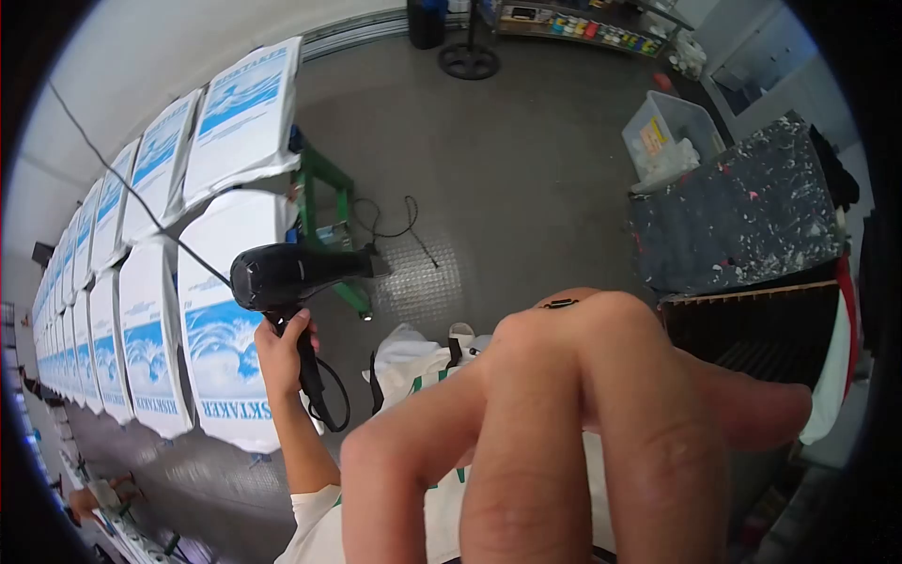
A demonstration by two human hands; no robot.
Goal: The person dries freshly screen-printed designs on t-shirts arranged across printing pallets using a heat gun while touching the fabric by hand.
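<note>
My left hand [286, 355] is wrapped round the handle of a black hair dryer [293, 273], whose nozzle points right. Beside it on the left are white shirts with blue wave prints [221, 352], laid out in two long rows. Very close to the camera, my right hand [573, 414] fills the lower middle of the view, its fingers bent but spread apart, with nothing seen between them. It hides much of my pale apron [442, 498].
A green metal frame [327, 179] supports the shirts, with a dark cord [411, 221] on the floor beside it. At right are a clear plastic bin [691, 117] and a paint-speckled dark board [742, 211]. Shelves with colourful containers [601, 31] stand at the back.
</note>
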